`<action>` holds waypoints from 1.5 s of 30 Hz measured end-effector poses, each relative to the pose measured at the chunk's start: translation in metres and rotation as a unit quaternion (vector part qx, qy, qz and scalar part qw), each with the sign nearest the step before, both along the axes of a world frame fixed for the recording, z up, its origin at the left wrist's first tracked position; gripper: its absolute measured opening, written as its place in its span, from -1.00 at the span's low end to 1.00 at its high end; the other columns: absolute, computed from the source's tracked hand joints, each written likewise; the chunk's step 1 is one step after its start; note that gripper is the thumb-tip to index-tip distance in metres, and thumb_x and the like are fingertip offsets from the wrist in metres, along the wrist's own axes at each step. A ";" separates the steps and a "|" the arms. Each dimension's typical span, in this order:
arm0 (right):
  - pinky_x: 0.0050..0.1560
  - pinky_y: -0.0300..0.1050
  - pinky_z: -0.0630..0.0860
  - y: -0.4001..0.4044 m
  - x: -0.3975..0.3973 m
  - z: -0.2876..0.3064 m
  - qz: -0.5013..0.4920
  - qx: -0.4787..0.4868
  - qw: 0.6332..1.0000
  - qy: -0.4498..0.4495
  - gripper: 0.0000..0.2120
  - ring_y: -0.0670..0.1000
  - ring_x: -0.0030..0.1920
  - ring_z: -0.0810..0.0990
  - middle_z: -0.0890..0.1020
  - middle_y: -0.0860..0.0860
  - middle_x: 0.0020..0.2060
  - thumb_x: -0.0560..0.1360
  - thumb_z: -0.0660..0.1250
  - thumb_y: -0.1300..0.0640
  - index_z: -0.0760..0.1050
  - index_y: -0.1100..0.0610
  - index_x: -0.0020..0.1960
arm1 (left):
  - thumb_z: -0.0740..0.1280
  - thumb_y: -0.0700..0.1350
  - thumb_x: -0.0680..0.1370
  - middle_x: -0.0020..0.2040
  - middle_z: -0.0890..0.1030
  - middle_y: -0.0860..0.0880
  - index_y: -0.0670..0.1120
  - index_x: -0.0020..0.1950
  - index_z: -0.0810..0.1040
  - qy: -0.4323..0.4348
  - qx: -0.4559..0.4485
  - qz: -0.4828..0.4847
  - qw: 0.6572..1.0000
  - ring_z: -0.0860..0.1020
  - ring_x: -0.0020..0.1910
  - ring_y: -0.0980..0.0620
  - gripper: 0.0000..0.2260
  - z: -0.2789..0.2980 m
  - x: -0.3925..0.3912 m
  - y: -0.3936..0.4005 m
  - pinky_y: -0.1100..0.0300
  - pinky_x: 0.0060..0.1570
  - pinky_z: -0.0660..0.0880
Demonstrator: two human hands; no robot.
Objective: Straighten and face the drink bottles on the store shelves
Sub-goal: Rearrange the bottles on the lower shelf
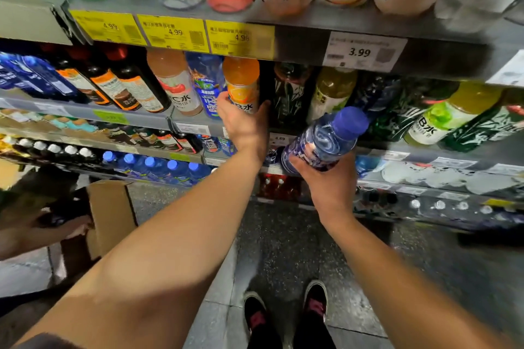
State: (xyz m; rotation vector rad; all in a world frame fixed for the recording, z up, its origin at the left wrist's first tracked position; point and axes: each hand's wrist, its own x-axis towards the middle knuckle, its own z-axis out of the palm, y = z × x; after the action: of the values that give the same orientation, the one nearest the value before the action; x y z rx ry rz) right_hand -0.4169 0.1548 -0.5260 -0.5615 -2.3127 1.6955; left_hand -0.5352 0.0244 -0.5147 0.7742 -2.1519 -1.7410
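An orange drink bottle point(242, 83) stands upright at the front of the second shelf point(195, 122). My left hand point(243, 122) wraps around its lower part. My right hand point(326, 178) holds a blue bottle with a purple cap point(326, 139) out in front of the shelf, tilted with the cap pointing up and right. A blue-labelled bottle point(205, 85) stands just left of the orange one, and a dark bottle point(289, 93) stands to its right across a gap.
Cans and pale bottles line the top shelf point(297, 20) above yellow price tags point(173, 34). Green-labelled bottles point(442, 119) lean at the right. Lower shelves hold blue-capped bottles point(158, 166). A cardboard box point(110, 215) and another person's hand point(56, 228) are at the left.
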 end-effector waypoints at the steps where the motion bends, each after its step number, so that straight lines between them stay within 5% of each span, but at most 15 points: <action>1: 0.07 -0.51 0.46 0.001 0.000 0.000 0.003 0.001 1.000 -0.003 -0.26 -0.28 0.11 0.60 0.66 -0.14 0.14 0.25 0.65 -0.10 0.44 0.02 0.33 | 0.59 -0.13 0.33 0.20 0.49 -0.19 -0.18 0.26 0.36 -0.004 -0.010 0.014 1.000 0.52 0.15 -0.24 -0.39 0.000 -0.003 0.001 -0.16 0.19 0.48; 9: 0.06 -0.52 0.46 0.006 -0.002 0.001 0.012 -0.004 1.000 -0.010 -0.29 -0.26 0.10 0.62 0.67 -0.17 0.10 0.22 0.63 -0.17 0.41 -0.08 0.26 | 0.55 0.02 0.36 0.16 0.50 -0.19 -0.17 0.25 0.48 -0.038 -0.113 0.080 0.990 0.49 0.17 -0.22 -0.45 0.003 -0.017 0.015 -0.05 0.19 0.41; 15: 0.22 -0.14 0.56 0.007 -0.013 0.010 0.055 0.003 0.998 0.002 -0.26 -0.17 0.16 0.62 0.67 -0.09 0.13 0.26 0.63 -0.14 0.47 0.11 0.33 | 0.48 0.12 0.22 -0.05 0.60 0.00 0.09 0.02 0.32 -0.035 -0.094 0.024 0.995 0.58 -0.06 -0.11 -0.50 -0.003 -0.018 0.004 -0.01 -0.01 0.55; 20: 0.15 -0.38 0.51 -0.005 -0.027 0.015 0.066 -0.001 0.998 0.019 -0.26 -0.23 0.14 0.61 0.66 -0.12 0.14 0.27 0.66 -0.06 0.44 0.07 0.34 | 0.53 0.16 0.16 -0.21 0.52 0.23 0.28 0.04 0.27 -0.025 -0.124 -0.042 0.991 0.49 -0.23 0.07 -0.41 -0.005 -0.011 -0.017 0.30 -0.20 0.35; 24: 0.26 -0.25 0.49 -0.018 -0.040 0.016 0.064 0.036 0.997 0.023 -0.18 -0.13 0.23 0.56 0.57 -0.06 0.24 0.23 0.66 -0.12 0.37 -0.01 0.38 | 0.57 0.08 0.17 -0.19 0.60 0.18 0.02 0.11 0.53 -0.016 -0.067 -0.014 0.998 0.59 -0.22 0.14 -0.44 -0.006 0.000 -0.028 0.28 -0.17 0.50; 29: 0.21 -0.44 0.45 -0.042 -0.059 0.018 0.072 0.047 0.995 0.054 -0.25 -0.22 0.20 0.55 0.59 -0.07 0.23 0.27 0.65 -0.06 0.39 0.03 0.35 | 0.57 -0.06 0.23 -0.27 0.61 0.23 -0.07 0.05 0.57 0.061 0.007 0.047 0.997 0.55 -0.29 0.38 -0.57 0.007 0.016 -0.045 0.51 -0.26 0.40; 34: 0.13 -0.60 0.30 -0.076 -0.082 0.021 0.068 0.055 0.993 0.082 -0.26 -0.35 0.17 0.49 0.58 -0.07 0.24 0.31 0.62 -0.06 0.38 0.05 0.38 | 0.55 -0.08 0.22 -0.22 0.63 0.18 0.04 0.01 0.52 0.062 -0.003 0.090 0.994 0.58 -0.23 0.26 -0.59 0.009 0.045 -0.081 0.38 -0.12 0.49; 37: 0.18 -0.43 0.41 -0.093 -0.097 0.018 0.061 0.071 0.992 0.082 -0.26 -0.10 0.22 0.55 0.58 0.06 0.26 0.32 0.63 0.02 0.38 0.15 0.39 | 0.55 -0.04 0.23 -0.19 0.59 0.19 0.06 0.02 0.51 0.061 -0.029 0.095 0.993 0.56 -0.22 0.34 -0.58 0.008 0.055 -0.099 0.39 -0.11 0.45; 40: 0.06 -0.57 0.27 -0.106 -0.110 0.016 0.054 0.096 0.992 0.069 -0.22 -0.14 0.11 0.43 0.53 0.07 0.21 0.31 0.63 0.09 0.34 0.24 0.41 | 0.58 -0.04 0.24 -0.24 0.55 0.32 0.20 -0.10 0.42 0.067 -0.055 0.071 0.994 0.51 -0.23 0.53 -0.59 0.004 0.063 -0.112 0.59 -0.18 0.37; 45: 0.09 -0.24 0.36 -0.111 -0.136 0.017 0.068 0.127 0.990 -0.011 -0.24 0.14 0.26 0.54 0.55 0.17 0.29 0.38 0.58 0.00 0.32 0.23 0.42 | 0.63 -0.11 0.31 -0.26 0.60 0.32 0.15 -0.10 0.45 0.053 -0.051 0.028 0.997 0.53 -0.24 0.48 -0.60 -0.001 0.067 -0.123 0.57 -0.26 0.37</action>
State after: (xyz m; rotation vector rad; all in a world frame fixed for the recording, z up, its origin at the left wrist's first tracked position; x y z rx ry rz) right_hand -0.5527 0.0438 -0.5091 -0.3814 -2.5831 1.4207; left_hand -0.4684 -0.0988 -0.5157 0.6934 -2.1113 -1.5933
